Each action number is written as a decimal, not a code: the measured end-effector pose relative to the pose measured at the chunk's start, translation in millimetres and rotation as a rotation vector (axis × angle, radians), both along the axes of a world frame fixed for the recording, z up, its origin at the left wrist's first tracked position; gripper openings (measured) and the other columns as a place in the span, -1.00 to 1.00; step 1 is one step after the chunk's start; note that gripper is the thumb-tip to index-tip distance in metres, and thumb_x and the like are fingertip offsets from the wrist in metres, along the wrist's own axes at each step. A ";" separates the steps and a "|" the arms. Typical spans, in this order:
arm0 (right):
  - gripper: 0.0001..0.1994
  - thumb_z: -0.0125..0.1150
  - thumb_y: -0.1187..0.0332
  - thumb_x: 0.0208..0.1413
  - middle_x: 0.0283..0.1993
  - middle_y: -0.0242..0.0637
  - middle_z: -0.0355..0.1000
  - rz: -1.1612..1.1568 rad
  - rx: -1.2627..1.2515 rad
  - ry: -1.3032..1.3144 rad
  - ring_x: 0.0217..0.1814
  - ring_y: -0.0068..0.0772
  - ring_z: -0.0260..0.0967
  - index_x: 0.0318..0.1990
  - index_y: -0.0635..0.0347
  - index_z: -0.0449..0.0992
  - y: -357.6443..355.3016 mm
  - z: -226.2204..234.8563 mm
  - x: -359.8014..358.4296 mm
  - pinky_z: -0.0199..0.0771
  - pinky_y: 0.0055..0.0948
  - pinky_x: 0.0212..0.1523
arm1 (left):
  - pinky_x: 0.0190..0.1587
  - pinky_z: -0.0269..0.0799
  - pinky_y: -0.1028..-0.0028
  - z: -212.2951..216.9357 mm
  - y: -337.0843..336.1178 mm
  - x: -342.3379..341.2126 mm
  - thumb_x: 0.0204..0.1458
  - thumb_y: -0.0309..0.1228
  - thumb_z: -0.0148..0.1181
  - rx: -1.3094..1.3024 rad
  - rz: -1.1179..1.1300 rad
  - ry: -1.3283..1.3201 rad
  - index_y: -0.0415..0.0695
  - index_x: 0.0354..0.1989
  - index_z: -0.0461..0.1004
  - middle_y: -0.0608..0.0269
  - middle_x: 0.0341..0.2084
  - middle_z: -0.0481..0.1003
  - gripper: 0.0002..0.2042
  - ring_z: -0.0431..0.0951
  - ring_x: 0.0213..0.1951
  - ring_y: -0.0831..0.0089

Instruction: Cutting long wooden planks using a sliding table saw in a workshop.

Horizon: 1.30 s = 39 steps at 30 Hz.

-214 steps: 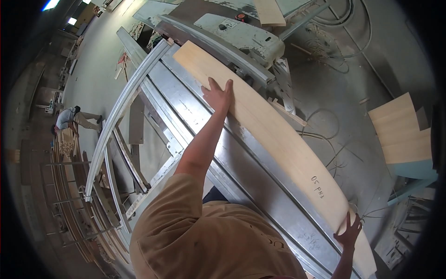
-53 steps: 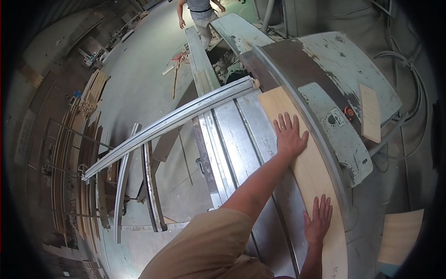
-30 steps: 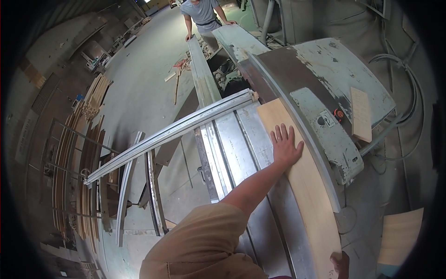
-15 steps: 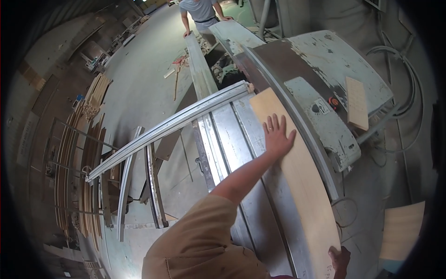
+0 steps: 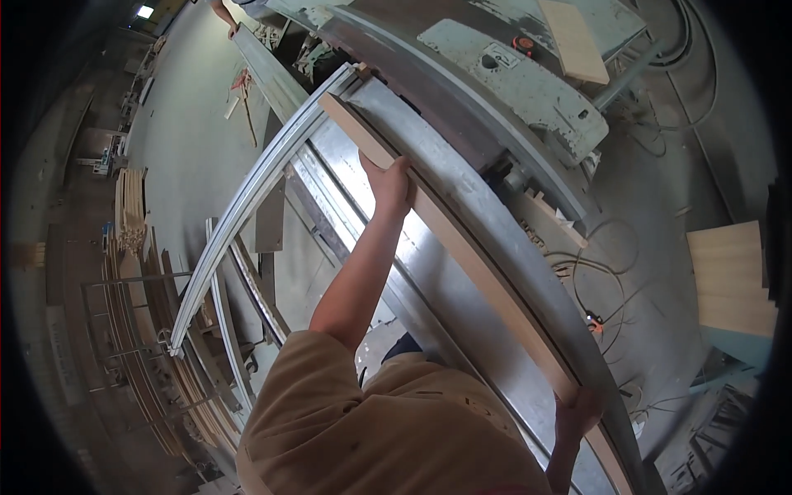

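Note:
A long pale wooden board [image 5: 478, 261] stands up on its narrow side over the metal saw table [image 5: 437, 363], so I see a thin strip of it. My left hand [image 5: 388, 186] grips it near the far end, thumb over the upper edge. Toward the near end my right hand [image 5: 581, 409] is closed around the same board; some of its fingers are hidden. Just past the board's far end, a ribbed aluminium fence [image 5: 239, 194] crosses the table and reaches out to the left.
Right of the table run a long metal rail [image 5: 495, 111] and a worn green machine cover [image 5: 511, 78] with a short wooden board [image 5: 573, 41] on it. Looped cables [image 5: 606, 256] and a pale panel [image 5: 730, 276] lie at right. Another person's hand [image 5: 233, 30] rests beyond. Stacked timber [image 5: 130, 210] stands left.
The board has gone from lying flat to standing on its narrow side. My left hand has shifted from lying spread on its face to gripping it. The view has swung rightward.

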State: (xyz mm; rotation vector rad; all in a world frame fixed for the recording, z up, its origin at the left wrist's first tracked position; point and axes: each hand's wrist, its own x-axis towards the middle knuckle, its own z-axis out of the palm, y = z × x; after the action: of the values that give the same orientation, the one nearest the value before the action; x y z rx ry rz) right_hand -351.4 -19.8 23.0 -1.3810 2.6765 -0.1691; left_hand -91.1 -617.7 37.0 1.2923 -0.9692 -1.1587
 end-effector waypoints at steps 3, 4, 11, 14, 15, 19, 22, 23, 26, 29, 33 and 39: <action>-0.62 0.63 0.25 -0.08 -0.17 -0.06 0.51 -0.031 -0.097 0.062 -0.03 0.27 0.50 -0.19 0.10 0.54 4.4 8.2 25.8 0.47 0.20 0.06 | 0.23 0.58 0.15 -5.0 14.2 26.8 -0.02 -0.72 0.19 0.039 0.014 0.093 -0.09 0.60 -0.01 -0.06 0.18 0.39 -0.08 0.51 0.17 0.05; -0.59 0.57 0.24 -0.08 0.00 0.09 0.56 -0.111 0.010 -0.069 0.15 0.33 0.51 -0.11 0.21 0.58 6.6 11.6 30.9 0.49 0.28 0.23 | 0.24 0.57 0.15 -6.2 19.4 35.1 0.00 -0.70 0.19 0.073 0.034 0.164 -0.07 0.60 0.00 -0.06 0.18 0.39 -0.09 0.52 0.17 0.06; -0.13 0.30 0.46 -0.18 0.50 0.00 0.40 -0.124 0.166 -0.164 0.58 0.20 0.28 0.49 0.09 0.49 5.1 14.9 83.8 0.07 0.30 0.69 | 0.11 0.72 0.04 -27.0 43.1 80.6 0.04 -0.64 0.24 0.165 -0.026 0.325 -0.05 0.46 0.15 -0.02 0.12 0.44 -0.25 0.61 0.09 0.03; -0.07 0.29 0.50 -0.20 0.53 -0.09 0.37 -0.056 0.077 -0.124 0.69 0.23 0.15 0.54 0.00 0.44 19.0 -4.8 86.7 -0.04 0.37 0.75 | 0.11 0.72 0.03 -27.5 46.3 84.6 0.04 -0.63 0.27 0.147 -0.018 0.354 -0.06 0.42 0.17 -0.02 0.11 0.46 -0.28 0.62 0.10 0.02; -0.07 0.29 0.50 -0.20 0.53 -0.09 0.37 -0.048 0.078 -0.120 0.69 0.23 0.15 0.54 0.00 0.44 19.3 -7.3 87.4 -0.04 0.37 0.75 | 0.11 0.72 0.03 -27.3 47.6 85.2 0.04 -0.63 0.27 0.150 -0.026 0.374 -0.07 0.41 0.18 -0.03 0.11 0.46 -0.29 0.62 0.09 0.02; -0.08 0.29 0.50 -0.18 0.52 -0.10 0.37 -0.160 0.129 -0.202 0.72 0.30 0.10 0.54 -0.01 0.44 20.3 -10.1 94.1 0.11 0.38 0.69 | 0.10 0.73 0.02 -25.2 47.3 85.4 0.05 -0.64 0.26 0.156 -0.032 0.383 -0.08 0.40 0.18 -0.05 0.10 0.46 -0.30 0.63 0.07 0.01; -0.08 0.29 0.50 -0.17 0.51 -0.11 0.37 -0.147 0.101 -0.191 0.71 0.31 0.09 0.55 -0.01 0.43 22.6 -11.1 94.2 0.16 0.38 0.66 | 0.08 0.74 0.02 -19.1 50.9 84.7 0.05 -0.63 0.25 0.185 -0.029 0.390 -0.09 0.40 0.18 -0.06 0.09 0.47 -0.31 0.63 0.06 0.00; -0.08 0.29 0.50 -0.17 0.51 -0.11 0.37 -0.128 0.064 -0.193 0.71 0.31 0.09 0.55 -0.02 0.43 24.3 -12.5 93.2 0.17 0.38 0.66 | 0.08 0.74 0.02 -20.7 51.1 84.5 0.05 -0.63 0.25 0.195 -0.032 0.391 -0.09 0.40 0.18 -0.06 0.09 0.47 -0.31 0.63 0.06 0.00; -0.10 0.30 0.50 -0.17 0.50 -0.12 0.37 -0.130 0.075 -0.169 0.71 0.32 0.10 0.53 -0.01 0.45 20.4 -15.2 94.5 0.18 0.37 0.65 | 0.08 0.74 0.01 -25.4 46.6 87.8 0.06 -0.63 0.25 0.170 -0.028 0.390 -0.09 0.40 0.17 -0.06 0.09 0.47 -0.32 0.64 0.06 -0.02; -0.10 0.31 0.50 -0.17 0.49 -0.12 0.38 -0.149 0.091 -0.164 0.70 0.31 0.11 0.53 -0.02 0.45 19.7 -15.9 95.3 0.18 0.37 0.65 | 0.08 0.74 0.02 -30.2 46.7 88.1 0.09 -0.63 0.24 0.162 -0.027 0.407 -0.08 0.41 0.17 -0.06 0.10 0.47 -0.32 0.64 0.06 -0.02; -0.08 0.36 0.49 -0.18 0.48 -0.13 0.38 -0.170 0.080 -0.164 0.69 0.29 0.13 0.54 -0.06 0.44 21.0 -18.0 98.5 0.20 0.38 0.63 | 0.11 0.72 0.00 -36.4 48.4 92.2 0.13 -0.62 0.23 0.193 -0.047 0.414 -0.06 0.42 0.18 -0.05 0.13 0.47 -0.34 0.62 0.10 -0.03; -0.12 0.39 0.51 -0.17 0.47 -0.12 0.37 -0.131 -0.003 -0.130 0.66 0.30 0.16 0.49 -0.05 0.47 29.2 -33.8 104.4 0.27 0.38 0.57 | 0.13 0.70 -0.05 -41.4 51.5 104.4 0.17 -0.61 0.23 0.217 -0.052 0.421 -0.03 0.41 0.19 -0.03 0.15 0.47 -0.38 0.61 0.13 -0.03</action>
State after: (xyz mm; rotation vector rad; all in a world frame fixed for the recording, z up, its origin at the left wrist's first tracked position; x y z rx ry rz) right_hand -247.0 9.4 -10.8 -1.1531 2.6587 -0.2660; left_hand 13.2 -566.2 -4.5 1.1290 -0.5814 -1.5338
